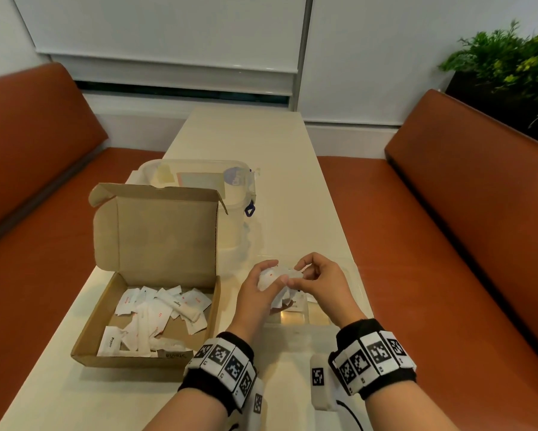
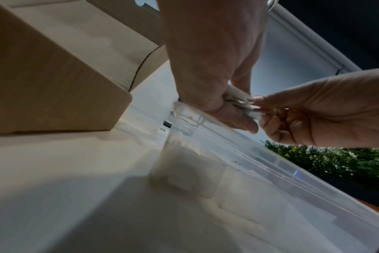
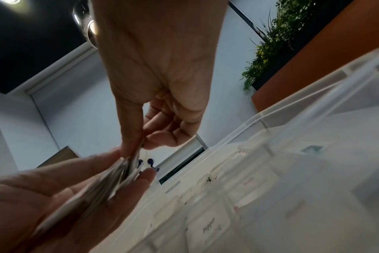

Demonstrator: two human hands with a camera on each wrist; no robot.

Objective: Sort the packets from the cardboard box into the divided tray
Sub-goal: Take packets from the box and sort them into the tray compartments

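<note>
- Nearest me in the head view, both wrists wear black bands [image 1: 219, 367] with square-code tags; the forearms are cut off by the bottom edge.
- My left hand [image 1: 255, 301] holds a fanned bunch of white packets [image 1: 269, 279] over the clear divided tray [image 1: 359, 286]. I cannot count them; the fingers hide most of each.
- My right hand [image 1: 319, 283] pinches the edge of one packet in that bunch between thumb and forefinger, the other fingers curled.
- The head view barely shows the tray: its walls are see-through and my hands cover much of it. The right wrist view shows what it misses, the compartments [image 3: 208, 227] with packets lying in them, one printed with a dark word too blurred to read.
- The left wrist view shows the tray's near wall [image 2: 206, 154] standing beside the cardboard box [image 2: 54, 89], which fills its left side.
- The one cardboard box [image 1: 112, 334] sits left of the tray, lid upright, a loose heap of white packets [image 1: 159, 315] inside, too overlapped to count. One reads "Pepper", one stick "Sugar".
- Behind the box a clear lidded container [image 1: 199, 178] is half hidden by the lid.
- Two orange benches [image 1: 479, 188] flank the cream table [image 1: 246, 135]; one green plant [image 1: 510, 60] stands far right.
</note>
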